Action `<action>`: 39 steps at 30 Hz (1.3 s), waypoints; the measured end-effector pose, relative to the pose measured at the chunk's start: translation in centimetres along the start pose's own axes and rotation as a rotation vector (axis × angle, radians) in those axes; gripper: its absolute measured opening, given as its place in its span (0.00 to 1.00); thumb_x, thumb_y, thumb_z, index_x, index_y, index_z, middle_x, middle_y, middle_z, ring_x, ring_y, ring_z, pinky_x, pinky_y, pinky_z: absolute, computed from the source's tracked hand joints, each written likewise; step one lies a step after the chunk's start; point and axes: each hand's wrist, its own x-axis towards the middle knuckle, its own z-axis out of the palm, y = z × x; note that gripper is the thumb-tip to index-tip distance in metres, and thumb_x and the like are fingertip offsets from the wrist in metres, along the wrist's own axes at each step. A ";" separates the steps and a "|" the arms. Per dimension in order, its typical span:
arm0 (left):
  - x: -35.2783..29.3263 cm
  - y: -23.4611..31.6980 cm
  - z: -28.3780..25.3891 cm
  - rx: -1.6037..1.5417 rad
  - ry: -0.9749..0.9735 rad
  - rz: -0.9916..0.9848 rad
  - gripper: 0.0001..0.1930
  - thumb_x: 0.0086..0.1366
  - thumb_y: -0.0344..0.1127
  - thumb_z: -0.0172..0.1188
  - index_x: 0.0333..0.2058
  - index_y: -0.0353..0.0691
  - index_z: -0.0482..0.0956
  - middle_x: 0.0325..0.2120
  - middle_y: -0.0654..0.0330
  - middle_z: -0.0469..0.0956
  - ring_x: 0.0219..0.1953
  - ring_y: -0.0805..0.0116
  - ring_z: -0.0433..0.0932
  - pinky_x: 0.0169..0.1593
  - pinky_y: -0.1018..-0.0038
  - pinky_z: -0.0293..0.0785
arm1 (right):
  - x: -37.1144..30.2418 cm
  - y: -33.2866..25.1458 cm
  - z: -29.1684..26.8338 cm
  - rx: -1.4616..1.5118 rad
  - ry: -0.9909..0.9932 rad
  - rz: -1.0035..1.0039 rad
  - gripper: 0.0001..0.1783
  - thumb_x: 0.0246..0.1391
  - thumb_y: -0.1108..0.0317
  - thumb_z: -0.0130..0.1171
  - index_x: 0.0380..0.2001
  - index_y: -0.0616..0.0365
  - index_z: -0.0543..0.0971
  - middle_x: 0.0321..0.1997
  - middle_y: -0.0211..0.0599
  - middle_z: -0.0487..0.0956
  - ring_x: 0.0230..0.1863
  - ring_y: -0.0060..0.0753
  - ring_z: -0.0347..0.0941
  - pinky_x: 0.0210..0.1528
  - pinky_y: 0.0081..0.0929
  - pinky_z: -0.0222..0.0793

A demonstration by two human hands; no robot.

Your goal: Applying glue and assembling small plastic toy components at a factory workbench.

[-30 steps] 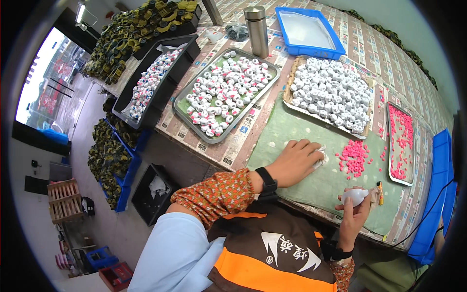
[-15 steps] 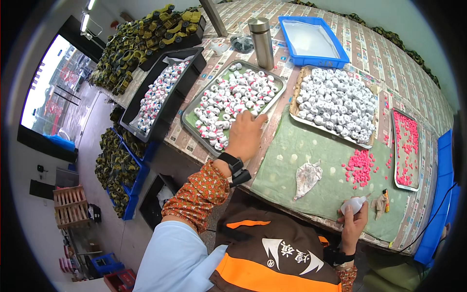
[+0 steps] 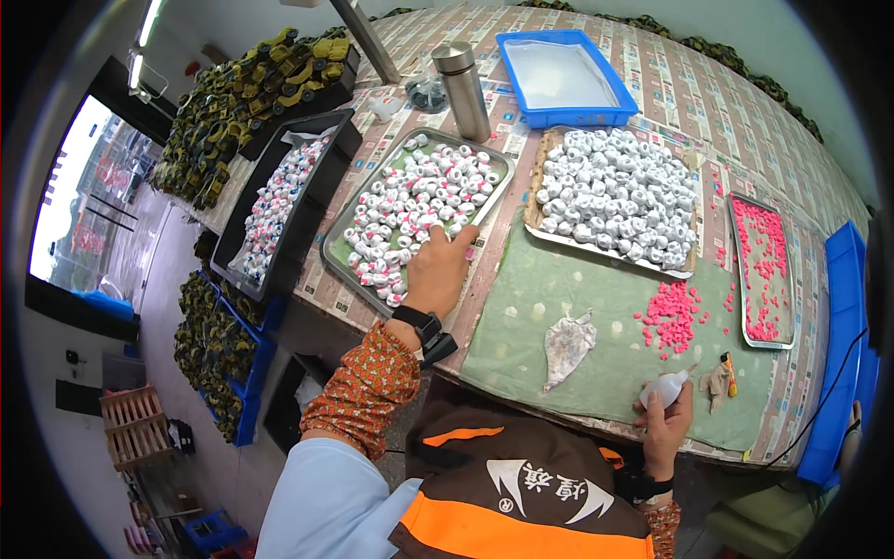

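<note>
My left hand (image 3: 438, 272) reaches over the near right edge of a metal tray (image 3: 511, 168) filled with small white rounded pieces that have pink parts (image 3: 424, 191). Its thumb and fingers are apart at those pieces, and no held piece shows. In my right hand (image 3: 667, 427), near the table's front edge, is a small white squeeze bottle (image 3: 665, 388) with its thin nozzle pointing up and right. Left of the bottle a crumpled, stained pale cloth (image 3: 568, 348) lies on the green mat (image 3: 507, 321). A loose heap of small pink pieces (image 3: 672, 317) lies beyond the bottle.
A second tray (image 3: 610, 255) heaped with plain white pieces stands behind the mat. To the right is a narrow tray (image 3: 788, 279) of pink pieces. A steel flask (image 3: 463, 93), a blue tray (image 3: 577, 115) and a black crate (image 3: 346, 140) surround the work area. A small yellow-and-black tube (image 3: 729, 374) lies at right.
The whole view has shifted slightly, moving the table leftward in the picture. My left hand stays at the tray's near right edge, and my right hand keeps hold of the squeeze bottle.
</note>
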 end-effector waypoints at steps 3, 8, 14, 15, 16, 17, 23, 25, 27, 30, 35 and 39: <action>-0.3 0.1 0.1 0.004 -0.013 -0.015 0.21 0.64 0.29 0.58 0.54 0.57 0.76 0.37 0.48 0.72 0.31 0.44 0.81 0.33 0.51 0.77 | 0.0 0.1 -0.1 0.010 -0.013 0.014 0.16 0.67 0.69 0.57 0.54 0.60 0.69 0.42 0.35 0.80 0.32 0.21 0.78 0.24 0.14 0.71; -0.9 1.7 0.4 0.016 -0.046 -0.023 0.18 0.65 0.29 0.56 0.53 0.56 0.76 0.37 0.49 0.72 0.32 0.44 0.81 0.34 0.50 0.78 | 0.3 -0.6 0.0 0.029 -0.011 -0.011 0.15 0.65 0.71 0.59 0.53 0.59 0.71 0.44 0.33 0.80 0.33 0.17 0.75 0.28 0.15 0.71; -2.5 0.8 -2.9 -0.235 -0.034 0.062 0.15 0.68 0.32 0.58 0.52 0.51 0.78 0.38 0.53 0.76 0.37 0.51 0.81 0.38 0.57 0.79 | 3.6 -0.9 -2.9 -0.100 0.061 -0.154 0.16 0.62 0.77 0.61 0.53 0.58 0.75 0.47 0.31 0.79 0.35 0.14 0.71 0.29 0.14 0.68; -3.0 -0.4 -3.3 -0.399 0.010 0.009 0.14 0.67 0.30 0.58 0.50 0.49 0.81 0.39 0.55 0.80 0.39 0.56 0.80 0.40 0.63 0.78 | 4.2 -0.5 -3.6 -0.131 0.091 -0.129 0.16 0.62 0.77 0.61 0.52 0.58 0.75 0.47 0.31 0.79 0.35 0.14 0.71 0.29 0.14 0.68; -3.0 -1.6 -3.2 -0.440 0.120 -0.010 0.13 0.67 0.27 0.57 0.48 0.46 0.83 0.39 0.57 0.81 0.38 0.60 0.80 0.42 0.68 0.76 | 4.4 -0.4 -3.9 -0.166 0.137 -0.101 0.16 0.62 0.77 0.61 0.52 0.58 0.75 0.47 0.31 0.79 0.35 0.14 0.71 0.29 0.14 0.68; -3.3 -2.9 -3.6 -0.478 0.135 -0.103 0.14 0.66 0.26 0.56 0.49 0.46 0.81 0.39 0.55 0.80 0.41 0.56 0.79 0.45 0.63 0.76 | 4.4 -0.4 -3.7 -0.175 0.175 -0.109 0.15 0.62 0.77 0.61 0.52 0.58 0.75 0.46 0.29 0.78 0.35 0.13 0.70 0.29 0.13 0.68; -7.4 -13.8 -3.0 -0.407 0.551 -0.408 0.19 0.65 0.25 0.57 0.55 0.41 0.74 0.46 0.55 0.74 0.47 0.63 0.75 0.39 0.68 0.77 | 4.8 0.9 -4.5 -0.277 0.141 -0.110 0.17 0.61 0.77 0.62 0.53 0.58 0.75 0.45 0.29 0.74 0.35 0.15 0.70 0.31 0.14 0.66; -8.6 -14.0 -3.3 -0.733 0.520 -0.646 0.23 0.66 0.27 0.57 0.60 0.43 0.70 0.46 0.56 0.73 0.44 0.66 0.74 0.41 0.68 0.76 | 5.2 2.3 -5.2 -0.323 0.148 -0.174 0.19 0.61 0.78 0.62 0.55 0.58 0.74 0.47 0.31 0.74 0.35 0.16 0.69 0.34 0.15 0.67; -10.3 -14.4 -3.6 -1.249 0.381 -0.884 0.28 0.68 0.29 0.56 0.66 0.42 0.61 0.48 0.56 0.73 0.41 0.67 0.77 0.44 0.67 0.81 | 4.9 3.0 -5.6 -0.362 0.153 -0.242 0.21 0.60 0.79 0.61 0.56 0.59 0.74 0.50 0.32 0.73 0.35 0.17 0.69 0.37 0.16 0.67; -11.4 -12.6 -4.5 -1.646 0.243 -0.981 0.24 0.70 0.28 0.54 0.63 0.39 0.64 0.49 0.54 0.75 0.42 0.64 0.80 0.46 0.64 0.85 | 3.8 1.7 -5.9 -0.200 0.118 -0.172 0.25 0.59 0.81 0.58 0.60 0.60 0.71 0.56 0.36 0.72 0.35 0.18 0.69 0.42 0.17 0.69; -12.0 -13.1 -4.1 -1.735 0.109 -0.869 0.18 0.73 0.29 0.53 0.60 0.37 0.68 0.46 0.55 0.79 0.45 0.64 0.81 0.49 0.63 0.85 | 0.6 1.9 -7.2 -0.187 0.359 -0.234 0.25 0.60 0.80 0.52 0.61 0.58 0.72 0.55 0.34 0.75 0.33 0.14 0.67 0.33 0.13 0.61; -11.1 -12.9 -3.8 -1.736 0.040 -0.870 0.16 0.74 0.33 0.53 0.57 0.37 0.70 0.43 0.57 0.80 0.40 0.66 0.82 0.45 0.64 0.87 | -2.2 -2.6 -4.5 -0.164 0.514 -0.304 0.07 0.59 0.78 0.54 0.40 0.61 0.77 0.25 0.32 0.73 0.22 0.20 0.63 0.24 0.19 0.56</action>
